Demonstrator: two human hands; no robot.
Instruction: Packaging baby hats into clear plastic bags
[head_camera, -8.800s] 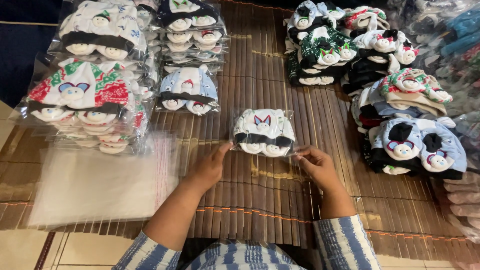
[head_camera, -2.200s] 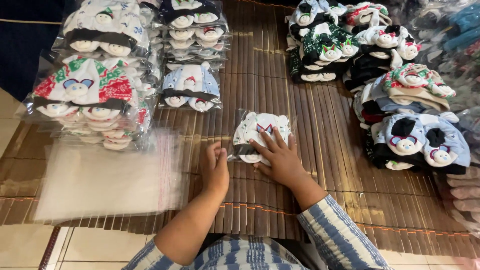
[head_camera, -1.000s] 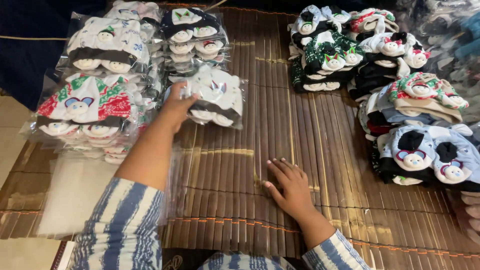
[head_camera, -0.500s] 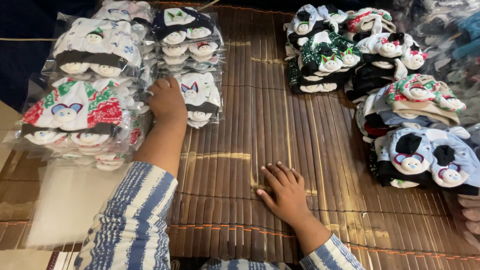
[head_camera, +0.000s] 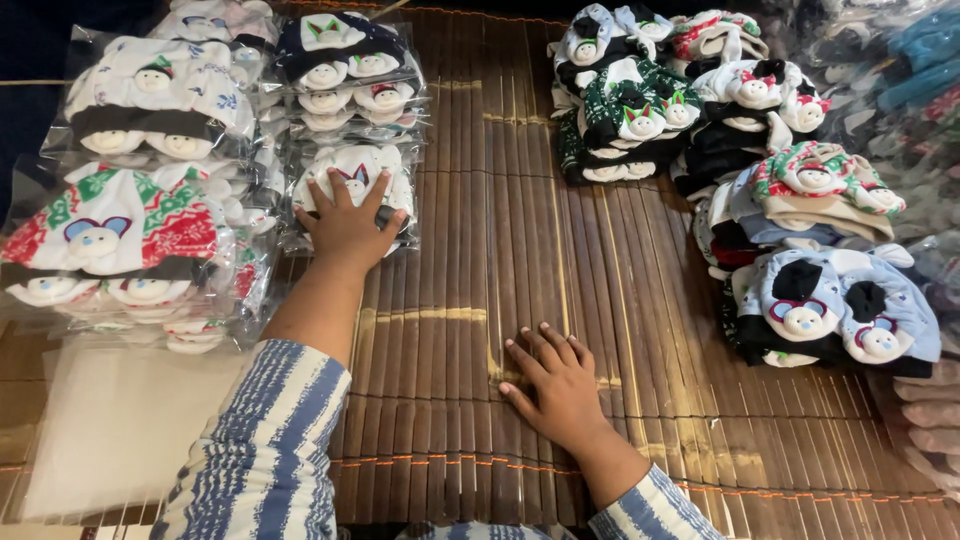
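Observation:
My left hand (head_camera: 348, 222) lies flat, fingers spread, on a bagged white knitted hat with snowman faces (head_camera: 352, 172) that tops a stack of bagged hats. Just behind it stands a second stack (head_camera: 345, 75) with a dark hat on top. My right hand (head_camera: 553, 383) rests palm down on the brown bamboo mat (head_camera: 470, 250), holding nothing. Both sleeves are blue and white striped.
Taller piles of bagged hats (head_camera: 130, 180) fill the left side. Loose unbagged hats lie at the right: dark and green ones (head_camera: 640, 100), a blue one (head_camera: 840, 310). A pile of clear plastic bags (head_camera: 115, 420) sits at the lower left.
The white hat was bagged near the mat's middle, then my left hand carried it to the left stack and now presses it down. My right hand stayed on the mat.

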